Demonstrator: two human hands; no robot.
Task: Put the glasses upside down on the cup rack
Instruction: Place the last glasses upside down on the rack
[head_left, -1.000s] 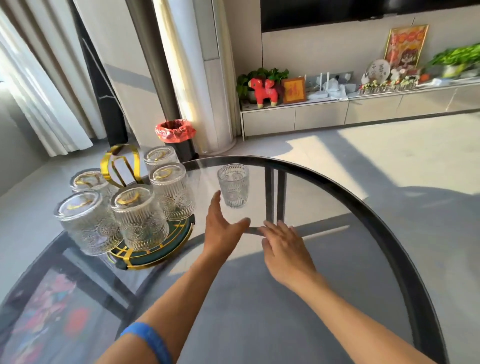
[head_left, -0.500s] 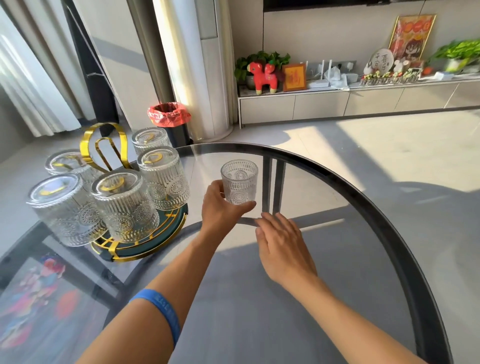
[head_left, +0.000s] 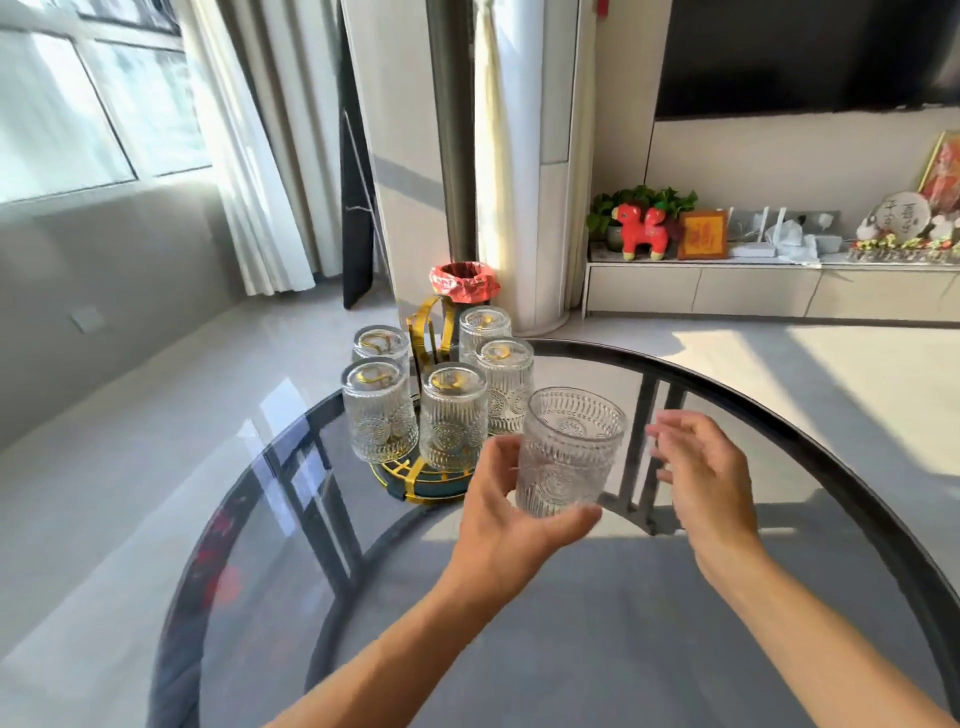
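My left hand (head_left: 506, 512) grips a clear ribbed glass (head_left: 569, 452) near its base and holds it upright above the round glass table (head_left: 571, 649). My right hand (head_left: 698, 475) hovers just to the glass's right with fingers spread, not touching it. Left of the held glass stands the cup rack (head_left: 423, 480), a dark round base with gold trim and a gold loop handle. Several identical glasses (head_left: 452, 415) sit upside down on the rack's pegs.
The table's dark rim (head_left: 810, 441) curves close behind my right hand. Beyond the table a bin with a red bag (head_left: 465, 280) stands on the floor. A low cabinet (head_left: 753, 286) with ornaments runs along the far wall.
My left hand closed around the glass and lifted it off the table toward me. My right hand rose from the tabletop to beside the glass. The view swung left and up.
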